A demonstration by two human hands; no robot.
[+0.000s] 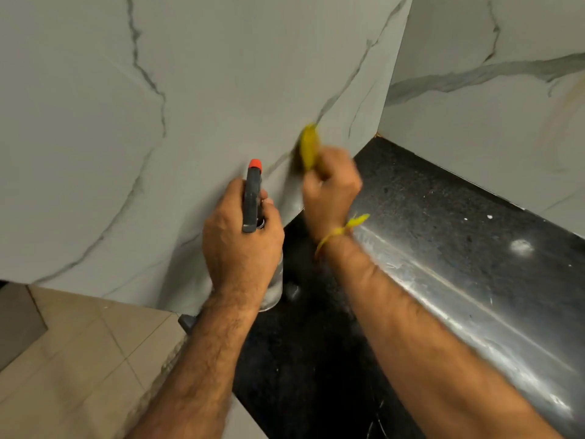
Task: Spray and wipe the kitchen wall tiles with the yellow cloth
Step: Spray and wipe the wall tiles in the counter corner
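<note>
The left hand (242, 245) is wrapped around a spray bottle (253, 201), its grey head with an orange nozzle tip aimed at the marble-veined wall tiles (196, 90). The right hand (330, 191) is clenched on the yellow cloth (309, 147) (blurred), which presses against the tile near the corner, just above the black desk (443, 217). A yellow thread (342, 231) circles the right wrist. Beige floor (72, 350) shows at lower left.
</note>
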